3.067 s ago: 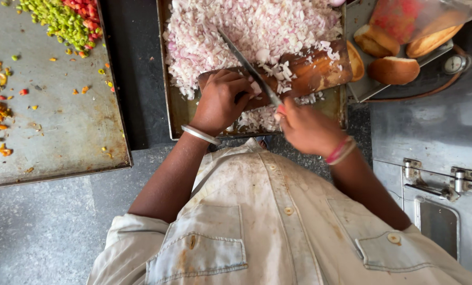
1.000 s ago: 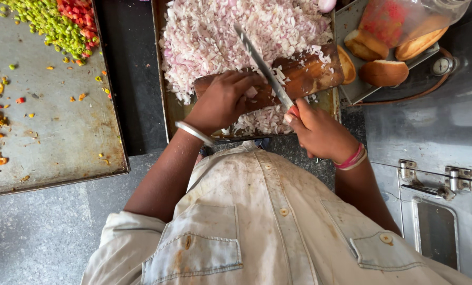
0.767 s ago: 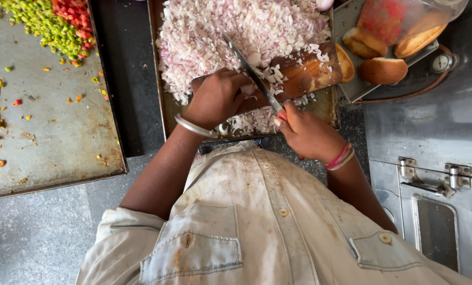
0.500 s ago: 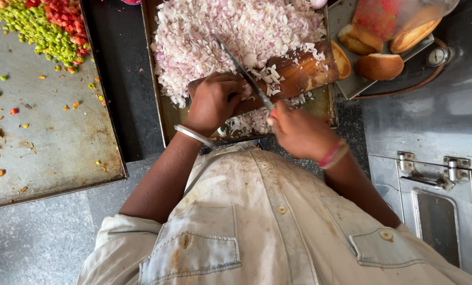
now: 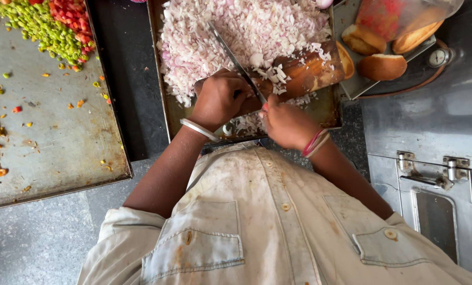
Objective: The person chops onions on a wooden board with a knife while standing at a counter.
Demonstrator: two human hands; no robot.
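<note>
My left hand (image 5: 220, 97), with a silver bangle at the wrist, presses down on something small on a wooden chopping board (image 5: 312, 74); what it pins is hidden under the fingers. My right hand (image 5: 286, 124), with red threads at the wrist, grips the handle of a long knife (image 5: 233, 55). The blade slants up and left across the board, right beside the left fingers. Behind the board a big heap of chopped onion (image 5: 236, 29) fills a metal tray (image 5: 164, 113). Onion bits lie scattered on the board.
A large flat metal tray (image 5: 56, 153) at the left carries chopped green pieces (image 5: 35, 26) and red pieces (image 5: 69, 16). At the upper right are bread buns (image 5: 381, 66) and a plastic bag (image 5: 399, 16). A steel unit with latches (image 5: 426, 169) stands at the right.
The knife has kept rocking over the board beside my left fingers, and the blade now lies lower and further left. The view has shifted slightly; both hands stay at the board.
</note>
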